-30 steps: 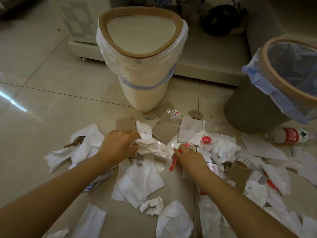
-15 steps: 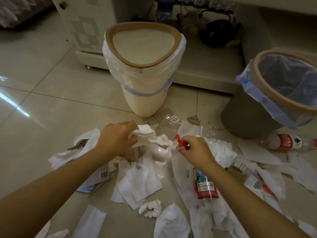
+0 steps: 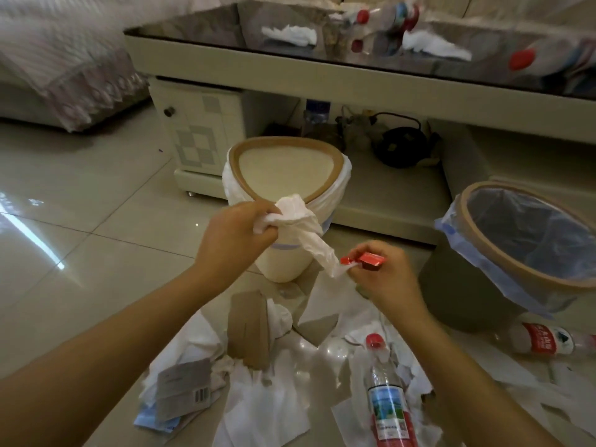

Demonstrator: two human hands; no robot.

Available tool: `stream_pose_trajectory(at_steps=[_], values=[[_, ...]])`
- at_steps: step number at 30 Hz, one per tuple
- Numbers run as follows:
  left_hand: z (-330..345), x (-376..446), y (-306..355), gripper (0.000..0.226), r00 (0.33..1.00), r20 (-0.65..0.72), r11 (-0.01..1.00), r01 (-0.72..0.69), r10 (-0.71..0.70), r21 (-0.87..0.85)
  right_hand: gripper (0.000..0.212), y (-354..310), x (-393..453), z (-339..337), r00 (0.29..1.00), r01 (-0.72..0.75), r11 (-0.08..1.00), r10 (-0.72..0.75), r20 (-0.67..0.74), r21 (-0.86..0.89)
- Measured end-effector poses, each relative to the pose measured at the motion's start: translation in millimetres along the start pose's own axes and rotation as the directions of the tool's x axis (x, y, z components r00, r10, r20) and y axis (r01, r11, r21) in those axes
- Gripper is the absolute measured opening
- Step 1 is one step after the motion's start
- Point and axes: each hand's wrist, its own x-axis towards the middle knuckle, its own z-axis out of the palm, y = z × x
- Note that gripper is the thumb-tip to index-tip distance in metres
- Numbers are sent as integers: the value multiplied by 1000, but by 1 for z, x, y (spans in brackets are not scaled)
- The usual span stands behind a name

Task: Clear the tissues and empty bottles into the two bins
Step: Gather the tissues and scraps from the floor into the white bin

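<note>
My left hand (image 3: 233, 240) grips a crumpled white tissue (image 3: 301, 225) just in front of the cream bin (image 3: 285, 175), which has a white liner and a brown rim. The tissue's tail trails down to my right hand (image 3: 385, 275), which pinches a small red wrapper (image 3: 367, 261). To the right stands a dark bin (image 3: 529, 250) with a blue liner. More tissues (image 3: 267, 404) and a red-capped bottle (image 3: 387, 395) lie on the floor below my hands. Another bottle (image 3: 545, 341) lies by the dark bin's base.
Cardboard pieces (image 3: 246, 327) and a barcoded card (image 3: 183, 388) lie among the tissues. A low glass-topped table (image 3: 322, 69) behind the bins carries more bottles and tissues; a black kettle (image 3: 401, 145) sits on its lower shelf. A sofa (image 3: 58, 59) stands at far left.
Both hands have risen from the floor pile. The left has lifted the tissue up to the cream bin's front rim; the right has lifted the red wrapper. The view has tilted up.
</note>
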Motion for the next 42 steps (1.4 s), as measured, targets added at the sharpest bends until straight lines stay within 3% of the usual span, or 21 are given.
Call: stream_pose_trajectory(at_steps=[5, 8, 12, 14, 18, 24, 26, 29, 31, 37, 40, 42], values=[[-8, 58, 12, 18, 990, -68, 991, 115, -120, -61, 28, -32, 17, -5, 991, 95, 995, -95, -92, -3], [-4, 81, 7, 15, 978, -58, 976, 194, -200, -98, 23, -47, 29, -6, 987, 111, 993, -104, -122, 50], [0, 97, -3, 22, 907, -28, 906, 416, -419, -83, 20, -62, 43, -6, 981, 128, 984, -107, -163, 120], [1, 103, -5, 36, 874, 53, 863, 486, -483, -138, 23, -68, 50, -5, 973, 142, 983, -117, -198, 118], [0, 108, -4, 71, 864, 190, 774, 502, -466, -385, 20, -80, 69, 1, 962, 166, 975, -127, -243, 146], [-7, 92, -22, 48, 912, 143, 808, 406, -383, -427, 11, -110, 105, 18, 946, 202, 949, -126, -300, 240], [-12, 84, -30, 43, 915, 124, 815, 399, -384, -421, 24, -114, 119, 28, 965, 183, 953, -128, -227, 241], [-19, 70, -44, 40, 910, 147, 811, 413, -389, -414, 60, -107, 133, 45, 987, 110, 986, -123, 102, 122], [-21, 60, -52, 40, 908, 156, 819, 418, -388, -393, 68, -98, 132, 55, 966, 119, 993, -112, 234, -14], [-7, 33, -70, 47, 911, 197, 872, 406, -362, -273, 59, -76, 110, 76, 932, 325, 912, -266, 245, -249], [3, 26, -70, 50, 912, 231, 892, 389, -339, -230, 61, -75, 109, 76, 951, 247, 945, -195, 239, -213], [8, 24, -66, 51, 914, 241, 899, 379, -326, -222, 65, -78, 113, 71, 967, 171, 923, -90, 239, -344]])
